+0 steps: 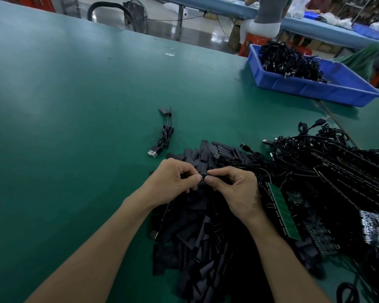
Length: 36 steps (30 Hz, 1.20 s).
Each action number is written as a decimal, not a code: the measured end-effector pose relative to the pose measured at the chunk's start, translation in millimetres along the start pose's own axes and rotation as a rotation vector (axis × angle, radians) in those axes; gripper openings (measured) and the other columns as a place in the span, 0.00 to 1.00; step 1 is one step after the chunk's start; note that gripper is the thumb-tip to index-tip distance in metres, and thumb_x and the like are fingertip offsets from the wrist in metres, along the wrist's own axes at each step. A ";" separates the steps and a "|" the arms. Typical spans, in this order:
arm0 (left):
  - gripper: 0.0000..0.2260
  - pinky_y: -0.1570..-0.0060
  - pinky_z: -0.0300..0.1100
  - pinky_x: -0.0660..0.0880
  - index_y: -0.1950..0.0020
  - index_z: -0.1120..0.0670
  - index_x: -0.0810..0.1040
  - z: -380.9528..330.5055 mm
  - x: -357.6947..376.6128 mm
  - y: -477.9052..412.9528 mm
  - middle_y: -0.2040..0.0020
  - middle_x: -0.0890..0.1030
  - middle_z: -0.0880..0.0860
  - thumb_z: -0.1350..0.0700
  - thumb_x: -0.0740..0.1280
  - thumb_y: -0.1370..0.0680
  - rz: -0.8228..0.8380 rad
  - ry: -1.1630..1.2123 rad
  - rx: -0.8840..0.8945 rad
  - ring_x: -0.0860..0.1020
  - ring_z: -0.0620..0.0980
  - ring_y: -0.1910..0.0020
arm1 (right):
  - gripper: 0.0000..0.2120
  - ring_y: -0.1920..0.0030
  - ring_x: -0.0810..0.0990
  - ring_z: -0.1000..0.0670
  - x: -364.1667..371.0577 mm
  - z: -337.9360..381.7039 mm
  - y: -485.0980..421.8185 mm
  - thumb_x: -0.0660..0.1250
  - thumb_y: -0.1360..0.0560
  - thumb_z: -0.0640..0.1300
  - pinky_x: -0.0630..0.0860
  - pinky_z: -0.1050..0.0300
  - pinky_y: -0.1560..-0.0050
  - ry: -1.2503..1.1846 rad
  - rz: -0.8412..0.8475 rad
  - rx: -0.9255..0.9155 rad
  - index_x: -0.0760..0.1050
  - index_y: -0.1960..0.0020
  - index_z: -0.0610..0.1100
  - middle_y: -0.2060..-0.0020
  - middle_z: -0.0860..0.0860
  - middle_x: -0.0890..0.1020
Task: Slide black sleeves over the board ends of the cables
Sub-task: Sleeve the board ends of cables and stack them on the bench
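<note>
Blue tray holds tangled black cables — left hand and right hand, together, pinch one black sleeve.

L hand & R hand thumbs nearly touching; both pinch small black piece; forearms angled inward.

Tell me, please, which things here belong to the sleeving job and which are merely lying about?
Job: left hand, right hand, black sleeve pinched between them, sleeve pile, cable heap.
Lying about: floor fan, red stool.
</note>
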State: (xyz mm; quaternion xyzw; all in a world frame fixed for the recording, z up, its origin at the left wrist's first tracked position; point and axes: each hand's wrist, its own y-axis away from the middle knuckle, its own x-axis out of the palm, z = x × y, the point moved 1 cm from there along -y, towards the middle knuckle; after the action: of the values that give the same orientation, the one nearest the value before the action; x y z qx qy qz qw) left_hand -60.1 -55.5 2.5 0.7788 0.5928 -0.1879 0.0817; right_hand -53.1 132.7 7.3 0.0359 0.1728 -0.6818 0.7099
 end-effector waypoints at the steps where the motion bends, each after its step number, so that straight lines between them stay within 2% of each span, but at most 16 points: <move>1: 0.08 0.68 0.31 0.72 0.59 0.50 0.83 -0.1 0.0 0.1 0.67 0.84 0.46 0.57 0.70 0.21 0.001 0.003 -0.002 0.78 0.41 0.71 | 0.13 0.61 0.86 0.54 0.1 0.4 -0.5 0.79 0.31 0.39 0.80 0.60 0.57 0.002 0.001 -0.001 0.85 0.58 0.57 0.62 0.54 0.87; 4: 0.08 0.69 0.30 0.71 0.60 0.52 0.83 -0.5 1.0 -0.3 0.67 0.84 0.47 0.57 0.70 0.21 -0.015 0.016 -0.014 0.77 0.41 0.72 | 0.16 0.58 0.86 0.54 1.2 1.0 -1.7 0.80 0.32 0.38 0.80 0.61 0.55 -0.002 -0.015 -0.007 0.84 0.54 0.58 0.60 0.55 0.87; 6: 0.09 0.69 0.30 0.71 0.61 0.52 0.83 -0.5 1.9 -0.8 0.68 0.84 0.47 0.57 0.69 0.20 -0.050 0.021 -0.020 0.77 0.41 0.72 | 0.17 0.59 0.86 0.53 1.7 0.0 -2.0 0.80 0.32 0.38 0.81 0.62 0.56 -0.053 -0.101 0.015 0.83 0.50 0.56 0.60 0.54 0.87; 10: 0.10 0.69 0.31 0.72 0.62 0.51 0.82 -0.9 4.3 -1.2 0.68 0.84 0.47 0.55 0.70 0.20 -0.107 0.015 -0.035 0.78 0.42 0.73 | 0.14 0.59 0.86 0.53 1.4 -1.7 -1.6 0.79 0.32 0.36 0.80 0.62 0.57 -0.142 -0.260 0.008 0.83 0.53 0.53 0.61 0.53 0.87; 13: 0.10 0.69 0.30 0.71 0.62 0.52 0.82 -1.6 5.4 -0.6 0.68 0.84 0.46 0.54 0.70 0.21 -0.118 -0.009 -0.032 0.78 0.41 0.73 | 0.16 0.55 0.87 0.55 4.1 -1.6 -1.0 0.78 0.30 0.35 0.80 0.65 0.53 -0.141 -0.233 0.016 0.84 0.52 0.55 0.58 0.58 0.87; 16: 0.10 0.69 0.30 0.72 0.62 0.52 0.82 -2.2 4.7 -0.3 0.68 0.84 0.46 0.54 0.70 0.21 -0.123 -0.011 -0.036 0.78 0.42 0.73 | 0.17 0.56 0.86 0.57 6.9 -1.4 -0.4 0.78 0.30 0.35 0.80 0.66 0.54 -0.102 -0.226 0.016 0.83 0.50 0.55 0.60 0.61 0.86; 20: 0.10 0.68 0.33 0.74 0.61 0.54 0.83 -2.0 4.7 -0.9 0.69 0.84 0.50 0.54 0.70 0.20 -0.119 -0.038 -0.042 0.79 0.45 0.72 | 0.18 0.57 0.86 0.57 7.9 -0.7 1.3 0.79 0.31 0.35 0.80 0.66 0.52 -0.080 -0.214 0.011 0.82 0.48 0.53 0.61 0.61 0.86; 26: 0.09 0.68 0.32 0.73 0.60 0.54 0.83 -0.2 4.2 -1.3 0.69 0.84 0.50 0.54 0.71 0.21 -0.125 -0.033 -0.046 0.79 0.43 0.72 | 0.19 0.58 0.86 0.58 7.3 2.0 1.6 0.78 0.31 0.34 0.79 0.66 0.53 -0.078 -0.171 0.010 0.81 0.45 0.51 0.62 0.59 0.86; 29: 0.08 0.68 0.32 0.73 0.59 0.53 0.83 -0.9 5.5 0.1 0.68 0.84 0.49 0.54 0.71 0.21 -0.122 -0.013 -0.037 0.79 0.43 0.72 | 0.15 0.55 0.86 0.56 7.2 0.9 0.6 0.78 0.28 0.41 0.81 0.60 0.51 -0.007 -0.144 0.028 0.78 0.46 0.54 0.59 0.57 0.87; 32: 0.07 0.67 0.33 0.75 0.60 0.52 0.83 -6.8 4.1 -0.7 0.68 0.84 0.48 0.55 0.72 0.22 -0.138 0.052 -0.027 0.79 0.43 0.72 | 0.10 0.56 0.86 0.52 7.1 -0.5 -2.1 0.74 0.24 0.42 0.81 0.51 0.50 -0.074 -0.154 0.079 0.76 0.48 0.51 0.58 0.52 0.87; 34: 0.07 0.67 0.34 0.75 0.60 0.53 0.83 -14.8 -0.7 -3.9 0.68 0.84 0.50 0.56 0.72 0.22 -0.181 0.122 -0.035 0.79 0.44 0.72 | 0.09 0.54 0.86 0.51 6.4 1.2 -3.9 0.72 0.23 0.42 0.80 0.51 0.50 -0.109 -0.151 0.101 0.75 0.46 0.50 0.58 0.50 0.87; 36: 0.08 0.67 0.33 0.75 0.61 0.54 0.82 -22.7 -10.5 -9.0 0.69 0.83 0.49 0.56 0.72 0.21 -0.294 0.184 -0.047 0.78 0.43 0.72 | 0.09 0.52 0.85 0.53 5.7 3.7 -3.9 0.70 0.22 0.44 0.80 0.52 0.47 -0.042 -0.125 0.102 0.74 0.44 0.52 0.57 0.50 0.87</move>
State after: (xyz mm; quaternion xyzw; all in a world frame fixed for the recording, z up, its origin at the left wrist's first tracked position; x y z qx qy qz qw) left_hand -66.6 -54.4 28.2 0.6956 0.7095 -0.1118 0.0166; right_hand -56.1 125.9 9.8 0.0467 0.1250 -0.7334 0.6666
